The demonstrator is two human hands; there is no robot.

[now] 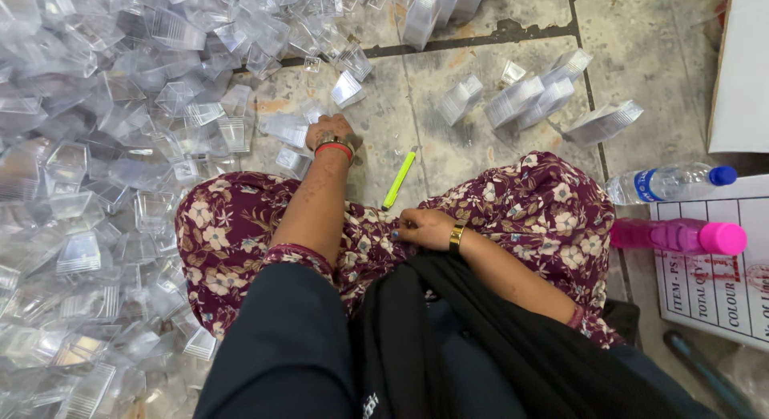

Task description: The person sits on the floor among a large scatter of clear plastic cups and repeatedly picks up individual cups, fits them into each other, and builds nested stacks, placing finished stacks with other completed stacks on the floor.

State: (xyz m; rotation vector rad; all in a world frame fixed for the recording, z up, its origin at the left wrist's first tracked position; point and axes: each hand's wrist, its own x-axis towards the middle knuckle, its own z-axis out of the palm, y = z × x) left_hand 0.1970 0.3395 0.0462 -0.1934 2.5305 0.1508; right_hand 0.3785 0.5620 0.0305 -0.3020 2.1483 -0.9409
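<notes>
While the left hand (330, 136) is reaching into the loose clear cups (290, 130), its fingers are hidden, so their state cannot be told. Cups are lying just beyond the fingertips; lifting one at a time is advisable. Right hand (424, 227) is resting curled on the lap, near a yellow marker (398, 179).

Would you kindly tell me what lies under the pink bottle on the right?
The pink plastic bottle rests on a white printed paper sheet; whatever lies beneath the sheet is covered.

Bright, even overhead light, soft shadows.
Glare glints off the clear plastic cups (88, 187) at nine o'clock; edges bow and blur slightly.
</notes>
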